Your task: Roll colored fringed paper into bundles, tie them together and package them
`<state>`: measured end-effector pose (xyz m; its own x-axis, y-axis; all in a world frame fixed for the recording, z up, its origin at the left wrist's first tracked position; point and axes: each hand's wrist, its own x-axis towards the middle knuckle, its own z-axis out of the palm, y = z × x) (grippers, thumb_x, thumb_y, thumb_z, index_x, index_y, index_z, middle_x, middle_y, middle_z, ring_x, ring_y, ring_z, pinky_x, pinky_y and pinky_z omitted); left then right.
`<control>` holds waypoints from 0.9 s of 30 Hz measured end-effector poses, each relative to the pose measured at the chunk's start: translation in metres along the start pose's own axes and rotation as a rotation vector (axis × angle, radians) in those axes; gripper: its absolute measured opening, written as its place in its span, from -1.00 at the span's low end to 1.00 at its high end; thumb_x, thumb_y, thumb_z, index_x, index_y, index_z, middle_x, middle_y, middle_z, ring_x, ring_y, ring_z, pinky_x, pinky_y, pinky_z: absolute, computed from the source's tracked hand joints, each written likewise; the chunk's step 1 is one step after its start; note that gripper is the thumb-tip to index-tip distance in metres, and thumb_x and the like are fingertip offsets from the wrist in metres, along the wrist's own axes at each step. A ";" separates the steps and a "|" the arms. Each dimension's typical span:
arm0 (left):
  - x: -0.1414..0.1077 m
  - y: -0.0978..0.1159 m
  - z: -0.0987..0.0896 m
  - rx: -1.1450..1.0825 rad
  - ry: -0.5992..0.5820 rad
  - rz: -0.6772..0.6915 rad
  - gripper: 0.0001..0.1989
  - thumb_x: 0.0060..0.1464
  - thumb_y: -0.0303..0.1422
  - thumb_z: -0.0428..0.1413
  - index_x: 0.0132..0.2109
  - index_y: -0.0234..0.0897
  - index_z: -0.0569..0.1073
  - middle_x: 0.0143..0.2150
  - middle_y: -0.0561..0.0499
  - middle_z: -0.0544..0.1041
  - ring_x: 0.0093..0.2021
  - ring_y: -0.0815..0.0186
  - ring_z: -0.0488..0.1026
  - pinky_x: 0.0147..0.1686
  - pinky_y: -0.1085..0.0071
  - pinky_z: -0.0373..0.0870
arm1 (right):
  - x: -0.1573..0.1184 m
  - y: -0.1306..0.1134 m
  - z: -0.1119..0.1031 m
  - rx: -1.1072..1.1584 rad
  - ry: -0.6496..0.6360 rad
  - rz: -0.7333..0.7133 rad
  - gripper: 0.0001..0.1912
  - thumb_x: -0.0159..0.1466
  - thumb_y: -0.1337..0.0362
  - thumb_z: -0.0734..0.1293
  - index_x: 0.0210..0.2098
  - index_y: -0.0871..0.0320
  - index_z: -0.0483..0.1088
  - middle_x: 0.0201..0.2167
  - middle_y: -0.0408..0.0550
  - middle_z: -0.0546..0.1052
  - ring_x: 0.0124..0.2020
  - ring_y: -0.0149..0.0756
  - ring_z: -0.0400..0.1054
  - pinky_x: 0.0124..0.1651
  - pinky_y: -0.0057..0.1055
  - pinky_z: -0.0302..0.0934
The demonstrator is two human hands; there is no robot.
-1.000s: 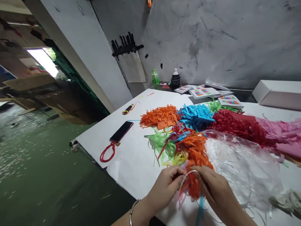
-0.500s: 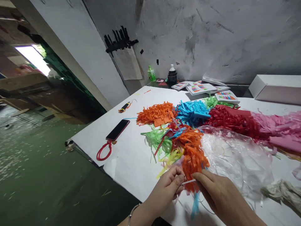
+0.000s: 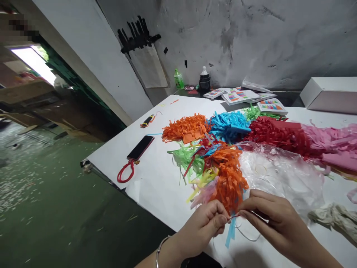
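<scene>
Both of my hands are pinched close together at the table's front. Between their fingertips runs a thin string (image 3: pixel 233 216); my left hand (image 3: pixel 213 221) grips one side, my right hand (image 3: pixel 264 214) the other. Just beyond them lies an orange paper tassel (image 3: pixel 230 182), with a blue paper strip (image 3: pixel 230 234) hanging below. A loop of pale cord (image 3: pixel 248 238) droops under my right hand. Left of the orange tassel are pink (image 3: pixel 205 193), yellow (image 3: pixel 206 178) and green paper fringes (image 3: pixel 192 158). Clear plastic wrap (image 3: pixel 279 178) spreads to the right.
Behind lies a row of orange (image 3: pixel 185 128), blue (image 3: pixel 230 126), red (image 3: pixel 279 137) and pink fringe bundles (image 3: pixel 331 136). A phone (image 3: pixel 141 147) and a small yellow-black cutter (image 3: pixel 147 121) lie left. Printed boxes (image 3: pixel 242 97), bottles (image 3: pixel 179 80) and a white carton (image 3: pixel 331 95) stand at the back.
My hands have shifted slightly right, and my right hand has lifted a little with its fingers more arched. The whitish piece between my fingertips now shows as a thin, darker string.
</scene>
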<state>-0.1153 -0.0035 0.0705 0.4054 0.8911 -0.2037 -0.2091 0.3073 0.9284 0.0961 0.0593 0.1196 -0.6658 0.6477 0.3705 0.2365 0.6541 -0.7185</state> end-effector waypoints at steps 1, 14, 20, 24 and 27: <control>0.000 -0.001 0.000 -0.019 -0.009 -0.008 -0.58 0.19 0.01 0.17 -0.25 -0.29 0.32 -0.50 0.19 0.19 -0.53 0.48 0.09 -0.51 0.50 0.01 | 0.000 -0.001 0.000 -0.001 0.003 -0.009 -0.83 0.39 0.37 0.25 -0.26 0.09 0.47 -0.50 -0.17 0.45 -0.50 -0.44 0.36 -0.47 -0.54 0.18; -0.001 -0.001 0.002 0.024 -0.007 -0.026 -0.54 0.18 0.06 0.14 -0.26 -0.29 0.32 -0.50 0.18 0.20 -0.51 0.46 0.12 -0.49 0.48 0.05 | -0.006 -0.006 -0.003 -0.065 -0.038 -0.034 -0.83 0.39 0.39 0.22 -0.24 0.09 0.44 -0.49 -0.15 0.46 -0.50 -0.43 0.37 -0.47 -0.52 0.18; -0.005 0.001 0.000 0.102 -0.006 0.013 -0.53 0.21 0.08 0.09 -0.25 -0.29 0.34 -0.49 0.15 0.23 -0.50 0.44 0.16 -0.47 0.48 0.10 | -0.008 0.002 -0.002 0.018 -0.042 0.034 -0.82 0.40 0.33 0.26 -0.31 0.07 0.46 -0.53 -0.19 0.44 -0.51 -0.45 0.35 -0.46 -0.53 0.17; -0.007 -0.003 0.002 0.064 -0.024 0.073 -0.56 0.23 0.05 0.09 -0.25 -0.30 0.33 -0.47 0.13 0.25 -0.49 0.46 0.17 -0.47 0.49 0.12 | -0.014 0.008 0.002 0.088 -0.038 0.085 -0.79 0.41 0.29 0.26 -0.34 0.09 0.47 -0.54 -0.19 0.43 -0.51 -0.44 0.34 -0.45 -0.51 0.15; -0.007 -0.009 0.003 -0.046 -0.031 0.114 -0.60 0.23 0.00 0.13 -0.22 -0.29 0.32 -0.46 0.15 0.24 -0.51 0.49 0.14 -0.48 0.51 0.09 | -0.019 0.013 0.006 0.163 -0.009 0.130 -0.76 0.41 0.27 0.27 -0.37 0.10 0.48 -0.55 -0.18 0.43 -0.51 -0.44 0.34 -0.44 -0.51 0.13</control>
<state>-0.1134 -0.0132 0.0647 0.4038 0.9107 -0.0868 -0.2956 0.2197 0.9297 0.1069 0.0533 0.0997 -0.6434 0.7188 0.2635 0.2036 0.4924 -0.8462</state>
